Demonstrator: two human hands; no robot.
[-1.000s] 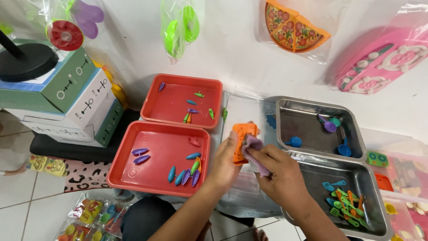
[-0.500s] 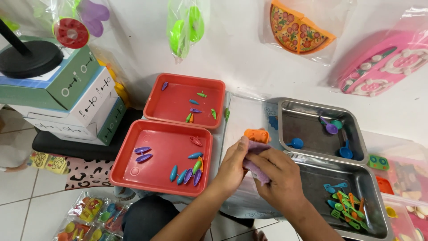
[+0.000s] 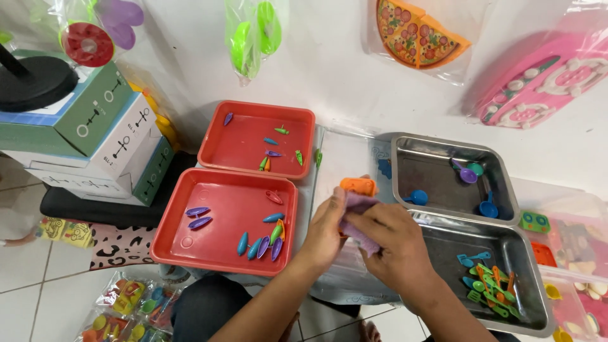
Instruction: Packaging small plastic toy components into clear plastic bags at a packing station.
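Both hands meet between the red trays and steel trays: left hand [image 3: 326, 228] pinches the orange toy [image 3: 358, 186], which juts away from the person; right hand [image 3: 396, 244] grips a purple cloth [image 3: 358, 206] against its near side

We see a bright, evenly lit scene with soft shadows under the hands, white glare on the metal tray [image 3: 443, 149] walls and plastic bags [image 3: 253, 31], and slight wide-angle bending toward the edges.
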